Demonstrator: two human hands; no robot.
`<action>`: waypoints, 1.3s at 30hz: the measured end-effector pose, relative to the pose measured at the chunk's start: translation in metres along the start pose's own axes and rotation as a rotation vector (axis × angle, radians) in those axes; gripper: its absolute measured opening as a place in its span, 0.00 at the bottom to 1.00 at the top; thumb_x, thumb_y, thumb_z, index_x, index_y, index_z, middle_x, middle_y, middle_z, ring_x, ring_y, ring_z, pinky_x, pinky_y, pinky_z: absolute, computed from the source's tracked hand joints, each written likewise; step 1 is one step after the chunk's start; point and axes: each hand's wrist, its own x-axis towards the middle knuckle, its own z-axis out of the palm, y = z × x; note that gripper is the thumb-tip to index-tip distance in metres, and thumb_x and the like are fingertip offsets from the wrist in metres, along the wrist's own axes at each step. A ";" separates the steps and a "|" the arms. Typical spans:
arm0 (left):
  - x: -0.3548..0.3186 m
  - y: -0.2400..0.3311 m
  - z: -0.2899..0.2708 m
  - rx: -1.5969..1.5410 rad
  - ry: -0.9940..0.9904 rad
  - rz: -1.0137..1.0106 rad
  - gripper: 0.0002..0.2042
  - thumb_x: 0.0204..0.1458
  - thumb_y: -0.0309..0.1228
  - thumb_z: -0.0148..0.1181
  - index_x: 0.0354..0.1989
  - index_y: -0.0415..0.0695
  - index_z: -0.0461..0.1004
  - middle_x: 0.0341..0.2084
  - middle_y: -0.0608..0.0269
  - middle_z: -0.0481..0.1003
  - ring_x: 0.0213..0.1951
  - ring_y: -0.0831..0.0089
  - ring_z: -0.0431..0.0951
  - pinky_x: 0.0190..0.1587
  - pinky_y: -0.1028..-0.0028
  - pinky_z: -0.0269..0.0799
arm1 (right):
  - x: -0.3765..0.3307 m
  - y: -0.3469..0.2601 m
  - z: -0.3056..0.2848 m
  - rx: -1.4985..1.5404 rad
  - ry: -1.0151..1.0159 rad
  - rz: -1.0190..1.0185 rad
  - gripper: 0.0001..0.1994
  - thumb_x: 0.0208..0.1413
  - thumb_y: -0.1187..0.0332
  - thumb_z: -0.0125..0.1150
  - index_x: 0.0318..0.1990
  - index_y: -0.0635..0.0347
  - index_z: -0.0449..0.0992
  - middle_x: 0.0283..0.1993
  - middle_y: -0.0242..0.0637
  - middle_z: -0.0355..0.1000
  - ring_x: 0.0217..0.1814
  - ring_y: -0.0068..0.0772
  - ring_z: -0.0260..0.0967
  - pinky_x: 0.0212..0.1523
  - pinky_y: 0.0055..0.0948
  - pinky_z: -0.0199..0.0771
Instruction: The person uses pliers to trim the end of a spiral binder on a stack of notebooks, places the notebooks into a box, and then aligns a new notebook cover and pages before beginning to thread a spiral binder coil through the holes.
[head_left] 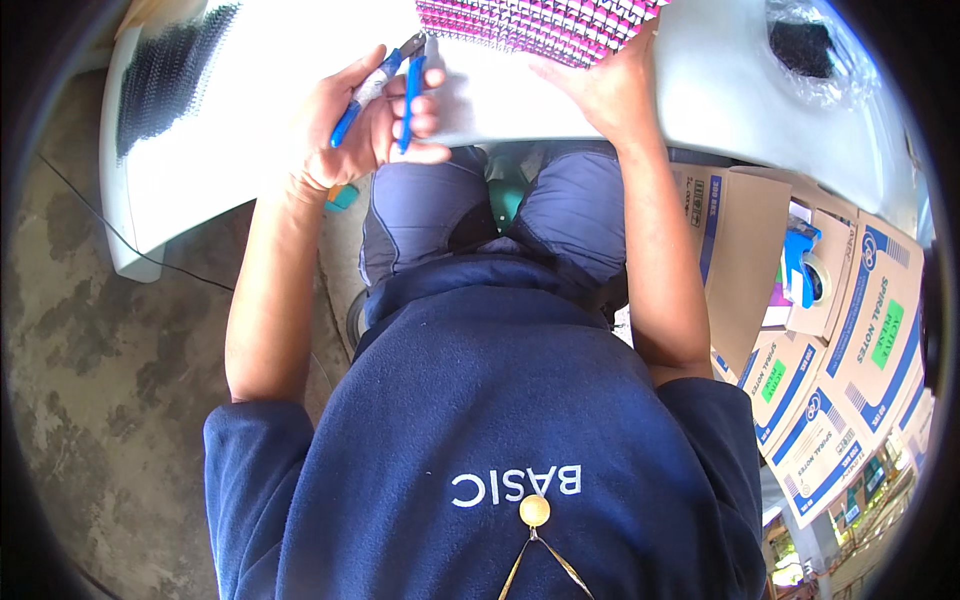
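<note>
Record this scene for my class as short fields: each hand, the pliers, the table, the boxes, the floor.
Left hand: holds blue-handled pliers, handles spread
Right hand: holds the pink piece near its right end
Pliers: tips near the pink piece's left end; contact unclear
Table: white; black pile at left, black bundle in clear plastic at right
Boxes: to the person's right, one open with a blue item inside
Floor: grey, with darker patches
</note>
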 end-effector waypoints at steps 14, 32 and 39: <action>-0.022 0.050 -0.007 1.891 0.836 0.159 0.23 0.57 0.48 0.46 0.52 0.41 0.65 0.31 0.50 0.74 0.35 0.61 0.75 0.44 0.68 0.70 | 0.002 0.017 0.001 -0.102 0.030 -0.050 0.65 0.25 0.60 0.79 0.67 0.62 0.33 0.64 0.62 0.44 0.66 0.61 0.44 0.62 0.51 0.53; 0.063 -0.040 0.049 1.574 0.633 0.582 0.60 0.41 0.55 0.62 0.61 0.24 0.24 0.63 0.28 0.33 0.67 0.42 0.27 0.65 0.53 0.23 | 0.022 0.031 -0.061 0.003 -0.377 0.411 0.51 0.31 0.72 0.75 0.64 0.58 0.46 0.58 0.45 0.60 0.56 0.40 0.63 0.54 0.36 0.66; 0.088 0.001 0.052 1.794 0.557 0.519 0.69 0.28 0.62 0.66 0.62 0.27 0.23 0.64 0.33 0.32 0.67 0.43 0.27 0.65 0.51 0.25 | 0.031 0.019 -0.057 -0.098 -0.298 0.192 0.29 0.35 0.71 0.72 0.49 0.64 0.70 0.53 0.45 0.67 0.57 0.42 0.61 0.57 0.38 0.59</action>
